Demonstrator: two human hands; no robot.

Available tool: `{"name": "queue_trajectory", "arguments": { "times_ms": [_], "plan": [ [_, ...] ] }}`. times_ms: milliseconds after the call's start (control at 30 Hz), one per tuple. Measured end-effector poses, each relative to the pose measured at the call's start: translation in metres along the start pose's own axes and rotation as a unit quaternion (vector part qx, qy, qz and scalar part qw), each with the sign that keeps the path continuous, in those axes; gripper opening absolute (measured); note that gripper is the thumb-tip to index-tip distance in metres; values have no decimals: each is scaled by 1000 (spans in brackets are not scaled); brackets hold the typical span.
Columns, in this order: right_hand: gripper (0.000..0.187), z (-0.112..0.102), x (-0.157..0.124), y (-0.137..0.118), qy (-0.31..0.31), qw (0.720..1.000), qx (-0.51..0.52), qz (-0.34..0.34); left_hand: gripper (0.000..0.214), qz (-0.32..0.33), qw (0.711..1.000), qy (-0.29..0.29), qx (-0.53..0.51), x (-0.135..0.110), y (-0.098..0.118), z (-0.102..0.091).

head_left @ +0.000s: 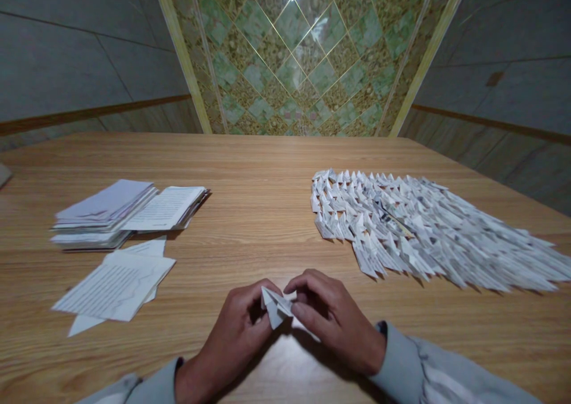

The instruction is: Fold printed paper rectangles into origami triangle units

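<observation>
A small origami paper boat [276,307], white with pointed corners, is held just above the table's near middle. My left hand [243,318] grips its left side between thumb and fingers. From the other side, my right hand [332,315] has its thumb and bent fingers at the boat's right tip, partly closed on it. Farther right, rows of similar folded paper boats [414,225] stand close together on the table, their peaks pointing up. The palm sides of both hands are mostly hidden.
On the left of the wooden table [250,178] lies a thick stack of paper [104,204], with a smaller pile of printed sheets [165,207] against it. Several loose printed sheets [118,285] overlap nearer to me. A tiled wall [294,59] rises behind the table.
</observation>
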State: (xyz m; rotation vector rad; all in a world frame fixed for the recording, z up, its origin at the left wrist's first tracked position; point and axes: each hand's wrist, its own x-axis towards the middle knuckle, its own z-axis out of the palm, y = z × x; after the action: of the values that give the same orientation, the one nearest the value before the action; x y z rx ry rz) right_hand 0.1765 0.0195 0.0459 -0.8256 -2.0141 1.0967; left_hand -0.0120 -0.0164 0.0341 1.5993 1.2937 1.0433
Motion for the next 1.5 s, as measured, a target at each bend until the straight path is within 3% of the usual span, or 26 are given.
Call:
{"name": "queue_trajectory", "arguments": {
  "times_ms": [267,500,667,800,1033,1267,1500],
  "plan": [
    [22,7,0,3,-25,999,38,24,8,-47,992,-29,-118,0,-3,1],
    [7,8,0,0,69,997,-7,43,18,-58,977,-23,-202,2,-4,3],
    [11,9,-1,2,105,993,-58,17,11,-48,984,-6,-172,1,-3,2],
    [19,14,-4,8,71,993,-87,-24,11,-53,979,-30,-195,-1,-4,5],
    [27,13,-9,5,-3,998,-44,-44,12,-54,970,-12,-236,0,-9,7],
    [16,10,-6,0,54,997,13,53,14,-34,971,-39,-235,0,-3,8],
    [8,11,-3,1,92,993,-57,40,10,-27,976,-24,-213,-1,-7,10]
  ]
}}
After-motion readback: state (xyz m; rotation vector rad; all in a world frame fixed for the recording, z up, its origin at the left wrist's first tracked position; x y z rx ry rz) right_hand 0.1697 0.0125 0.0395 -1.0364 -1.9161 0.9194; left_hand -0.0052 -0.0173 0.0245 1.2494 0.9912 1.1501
